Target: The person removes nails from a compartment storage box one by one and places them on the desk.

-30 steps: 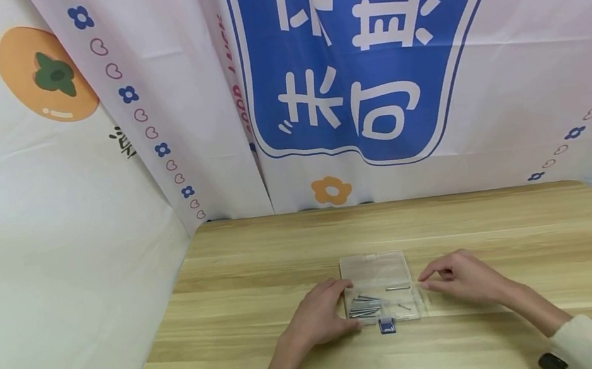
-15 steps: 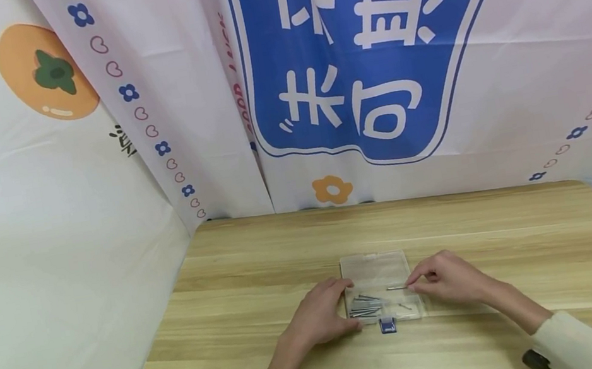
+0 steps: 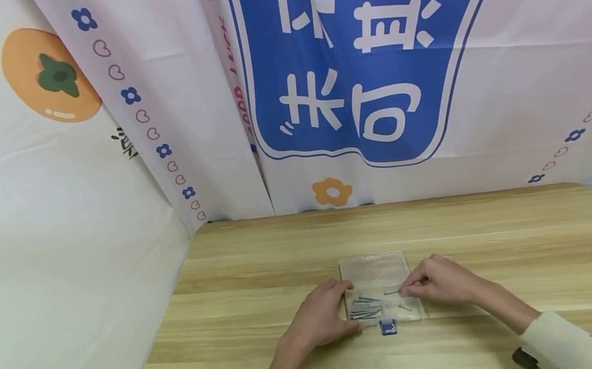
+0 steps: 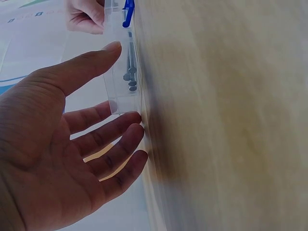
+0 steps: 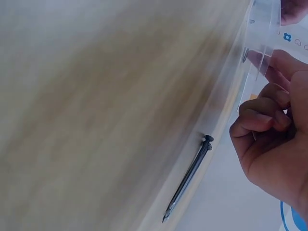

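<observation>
A clear plastic box [image 3: 372, 270] lies on the table with its lid folded back and a blue latch [image 3: 388, 327] at its front. My left hand [image 3: 320, 315] holds the box's left end, thumb at the front wall and index finger farther back; the other fingers reach past the end in the left wrist view. With thumb and index finger, my right hand [image 3: 441, 281] pinches one end of a nail [image 3: 390, 292] over the right part of the box. Several long nails [image 3: 366, 313] fill the left compartments, and a small nail [image 3: 404, 308] lies at front right.
One more nail [image 5: 186, 179] lies on the table near the right wrist, hidden from the head view. Wooden tabletop [image 3: 261, 260] surrounds the box. A printed white cloth [image 3: 202, 96] hangs behind the table, with plain cloth at the sides.
My right hand has moved left from beside the box to over its right part, and its fingertips have taken the nail there. My left hand keeps its place.
</observation>
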`<move>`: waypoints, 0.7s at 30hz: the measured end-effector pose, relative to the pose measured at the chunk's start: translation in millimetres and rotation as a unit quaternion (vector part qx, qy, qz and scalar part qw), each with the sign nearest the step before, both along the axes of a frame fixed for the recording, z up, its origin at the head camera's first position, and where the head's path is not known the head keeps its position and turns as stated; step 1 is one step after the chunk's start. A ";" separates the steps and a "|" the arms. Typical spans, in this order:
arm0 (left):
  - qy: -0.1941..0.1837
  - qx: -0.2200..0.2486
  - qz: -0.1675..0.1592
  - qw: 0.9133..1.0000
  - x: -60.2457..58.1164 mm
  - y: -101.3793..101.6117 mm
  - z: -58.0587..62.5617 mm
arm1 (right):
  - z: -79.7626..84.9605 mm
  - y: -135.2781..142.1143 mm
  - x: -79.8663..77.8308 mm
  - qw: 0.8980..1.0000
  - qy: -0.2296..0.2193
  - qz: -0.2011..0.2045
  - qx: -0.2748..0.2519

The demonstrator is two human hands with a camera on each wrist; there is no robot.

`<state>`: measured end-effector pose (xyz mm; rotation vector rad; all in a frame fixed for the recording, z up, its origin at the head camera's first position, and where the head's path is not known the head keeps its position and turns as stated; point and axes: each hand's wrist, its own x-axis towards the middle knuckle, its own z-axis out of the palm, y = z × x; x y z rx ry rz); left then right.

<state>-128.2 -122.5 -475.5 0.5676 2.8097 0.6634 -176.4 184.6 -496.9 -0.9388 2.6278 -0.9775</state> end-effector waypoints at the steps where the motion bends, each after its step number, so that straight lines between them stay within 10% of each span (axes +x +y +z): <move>1: -0.001 0.000 0.000 1.000 0.2 0.0 -0.1 | -0.5 -0.5 -0.2 1.000 -0.006 0.002 -0.004; 21: -0.002 0.000 -0.001 1.000 -0.5 -0.9 1.2 | 2.3 -21.6 -4.0 0.999 0.044 0.013 0.022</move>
